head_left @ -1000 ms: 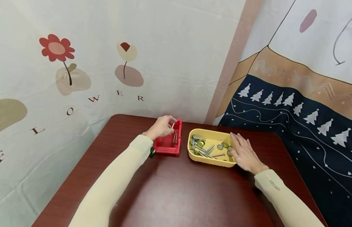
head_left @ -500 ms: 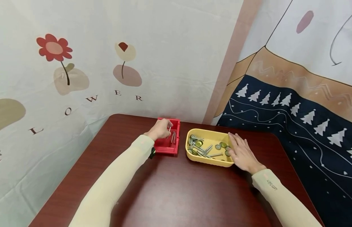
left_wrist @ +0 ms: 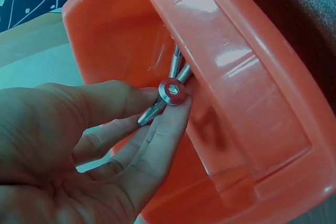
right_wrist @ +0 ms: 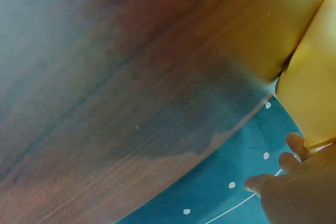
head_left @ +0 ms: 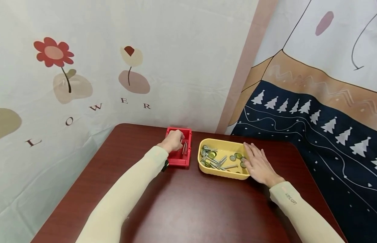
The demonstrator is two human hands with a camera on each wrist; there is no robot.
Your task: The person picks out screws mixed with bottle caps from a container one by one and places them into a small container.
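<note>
My left hand (head_left: 173, 140) reaches down into a red plastic bin (head_left: 178, 162). In the left wrist view, thumb and fingertips pinch a silver bolt (left_wrist: 172, 91), its socket head facing the camera. More bolts (head_left: 185, 148) lie on the bin's floor. To the right stands a yellow box (head_left: 226, 174), holding several long bolts (head_left: 231, 166) and round bottle caps (head_left: 212, 154) in silver and yellow-green. My right hand (head_left: 260, 166) rests at the box's right end, fingers extended along its rim. In the right wrist view, fingertips lie against the yellow wall (right_wrist: 315, 87).
Both containers stand near the back of a dark reddish-brown table (head_left: 182, 209). A white printed cloth (head_left: 182, 67) hangs right behind it. A navy cloth with white trees (head_left: 297, 125) hangs at the right.
My left hand has lowered deeper into the red bin with the bolt. The right hand stays at the yellow box. The head view has shifted slightly.
</note>
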